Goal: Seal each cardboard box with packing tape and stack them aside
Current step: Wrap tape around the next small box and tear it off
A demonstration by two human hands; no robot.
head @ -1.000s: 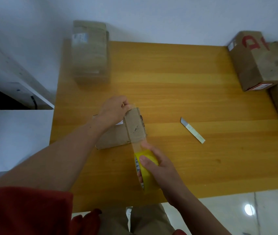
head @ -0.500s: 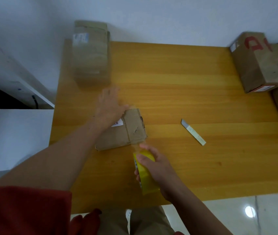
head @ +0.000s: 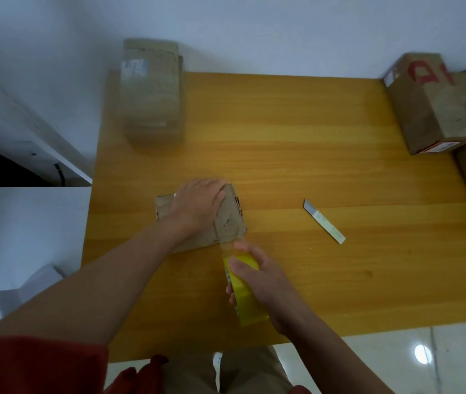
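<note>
left hand [head: 197, 206] flat, fingers straight; right hand [head: 257, 282] curled, gripping.

Left hand [head: 197, 204] off its pinch grip on the far edge of the cardboard box [head: 230, 223], where it sat one second ago with fingers curled over the edge. Half a second ago: lifted, blurred, fingers spread past that far edge. Now laid flat on the box top, palm down, fingers straight and pointing right, fingertips just beside the taped band. White label on the box top, visible in both earlier pictures, now covered by that hand. Right hand [head: 257, 280] with yellow tape roll [head: 244, 305]: roll's near end marginally closer to near table edge than a second ago.
</note>
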